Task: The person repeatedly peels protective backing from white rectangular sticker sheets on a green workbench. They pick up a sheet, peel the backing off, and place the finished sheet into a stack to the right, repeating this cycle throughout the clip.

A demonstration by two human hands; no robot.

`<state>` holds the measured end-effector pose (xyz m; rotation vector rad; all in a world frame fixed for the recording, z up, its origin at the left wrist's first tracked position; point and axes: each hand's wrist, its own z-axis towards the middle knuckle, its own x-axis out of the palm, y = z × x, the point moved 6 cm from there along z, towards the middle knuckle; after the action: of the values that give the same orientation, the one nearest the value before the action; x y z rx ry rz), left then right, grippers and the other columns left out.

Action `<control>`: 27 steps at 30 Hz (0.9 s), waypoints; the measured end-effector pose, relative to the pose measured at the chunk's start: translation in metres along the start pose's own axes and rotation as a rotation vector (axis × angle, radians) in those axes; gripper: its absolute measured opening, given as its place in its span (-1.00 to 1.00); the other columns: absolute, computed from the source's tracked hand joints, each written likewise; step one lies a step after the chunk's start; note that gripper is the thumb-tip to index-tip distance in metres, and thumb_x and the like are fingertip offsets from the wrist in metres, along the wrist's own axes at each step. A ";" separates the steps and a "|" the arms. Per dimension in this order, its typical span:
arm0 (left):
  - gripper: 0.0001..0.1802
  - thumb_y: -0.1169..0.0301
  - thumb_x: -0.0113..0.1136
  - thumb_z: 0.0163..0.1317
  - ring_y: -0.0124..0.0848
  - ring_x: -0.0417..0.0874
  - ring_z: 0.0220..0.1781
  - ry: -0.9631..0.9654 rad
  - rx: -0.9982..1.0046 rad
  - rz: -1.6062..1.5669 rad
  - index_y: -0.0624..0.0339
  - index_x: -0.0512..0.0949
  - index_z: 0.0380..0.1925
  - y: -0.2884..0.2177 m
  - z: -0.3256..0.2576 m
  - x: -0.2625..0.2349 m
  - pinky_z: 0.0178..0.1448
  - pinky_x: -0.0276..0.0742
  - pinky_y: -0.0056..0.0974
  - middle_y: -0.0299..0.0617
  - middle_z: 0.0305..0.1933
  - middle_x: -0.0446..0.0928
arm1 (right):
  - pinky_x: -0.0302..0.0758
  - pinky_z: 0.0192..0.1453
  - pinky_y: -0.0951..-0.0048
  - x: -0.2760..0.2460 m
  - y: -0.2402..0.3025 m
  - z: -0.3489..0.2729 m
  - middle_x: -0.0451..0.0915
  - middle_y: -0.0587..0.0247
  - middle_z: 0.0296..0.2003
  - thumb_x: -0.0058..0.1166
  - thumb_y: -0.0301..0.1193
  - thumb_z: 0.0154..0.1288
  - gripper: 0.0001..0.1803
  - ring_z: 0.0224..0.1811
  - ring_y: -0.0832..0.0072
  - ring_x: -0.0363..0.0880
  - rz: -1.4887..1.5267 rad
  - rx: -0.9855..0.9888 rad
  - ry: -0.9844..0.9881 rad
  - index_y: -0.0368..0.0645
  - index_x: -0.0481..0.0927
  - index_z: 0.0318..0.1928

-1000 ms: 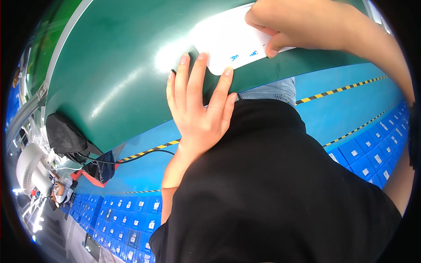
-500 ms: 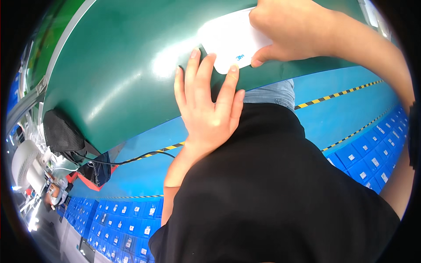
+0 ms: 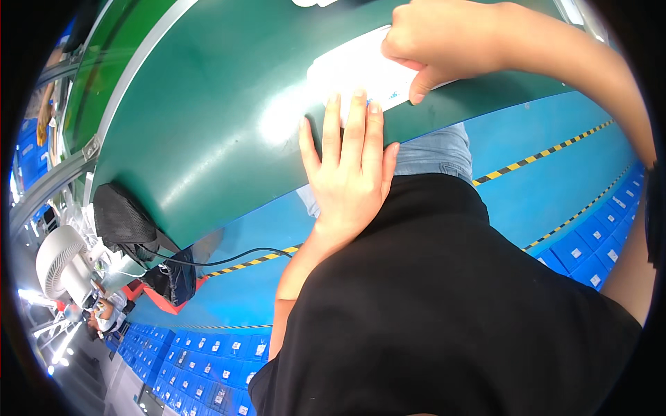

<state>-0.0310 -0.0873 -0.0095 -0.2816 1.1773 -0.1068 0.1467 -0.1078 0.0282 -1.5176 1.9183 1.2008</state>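
Observation:
A flat white sheet [image 3: 354, 69] with a rounded corner and small blue print lies on the green tabletop [image 3: 229, 90], washed out by glare. My left hand [image 3: 350, 180] is spread with its fingers stretched out, several fingertips resting on the sheet's near edge. My right hand [image 3: 444, 41] is closed over the sheet's right part, fingers curled and thumb pressed in near the front edge. The hand hides the part of the sheet it grips. A strip of white shows to the right, below the hand.
Another white thing [image 3: 313, 2] is cut off at the top edge. A black mesh item [image 3: 123, 213] sits at the table's left end, with a black cable [image 3: 222, 263] running from it. A white fan [image 3: 61, 260] stands farther left. Blue bins [image 3: 215, 367] line the floor.
My left fingers have drawn closer together and lie further onto the sheet. My right hand has closed more tightly, and white now shows right of its thumb. The view has shifted slightly.

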 end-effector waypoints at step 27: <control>-0.52 0.28 0.24 0.24 0.06 0.34 0.46 -0.002 -0.063 0.017 0.24 0.56 0.14 0.006 -0.006 -0.009 0.47 0.13 0.20 0.04 0.35 0.44 | 0.55 -0.24 0.08 0.007 -0.009 0.006 0.64 -0.09 -0.48 0.39 0.02 0.01 -0.45 -0.33 -0.07 0.65 -0.076 -0.088 -0.113 -0.31 0.65 -0.45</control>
<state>-0.0406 -0.0803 -0.0058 -0.3266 1.1819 -0.0548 0.1521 -0.1067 0.0163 -1.5180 1.7407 1.3237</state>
